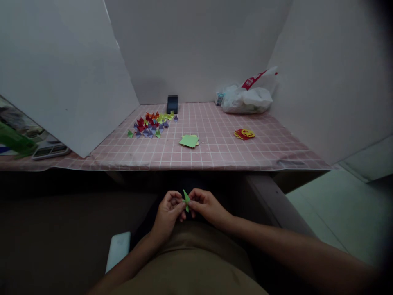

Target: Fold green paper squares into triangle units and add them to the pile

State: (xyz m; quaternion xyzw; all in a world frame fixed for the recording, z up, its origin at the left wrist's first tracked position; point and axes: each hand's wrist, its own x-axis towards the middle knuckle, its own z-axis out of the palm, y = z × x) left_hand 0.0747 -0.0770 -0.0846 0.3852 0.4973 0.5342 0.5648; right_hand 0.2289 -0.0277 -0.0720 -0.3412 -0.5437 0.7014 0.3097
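Above my lap, just in front of the table edge, both hands pinch a small folded piece of green paper (186,197). My left hand (170,211) grips its left side between thumb and fingers. On the other side, my right hand (206,205) closes thumb and fingers on the paper's right edge. A pointed tip of the folded paper sticks up between the hands; its lower part is partly covered by fingertips. On the table ahead lies a small stack of square paper sheets (189,141), green on top with yellow showing beneath.
Several folded paper pieces (150,125) in red, orange, yellow, purple and green cluster on the checkered tablecloth (215,157). Yellow and red cutouts (245,134) lie right, before a white plastic bag (248,98). A dark phone-like device (172,104) stands behind. A white phone (118,250) lies beside me.
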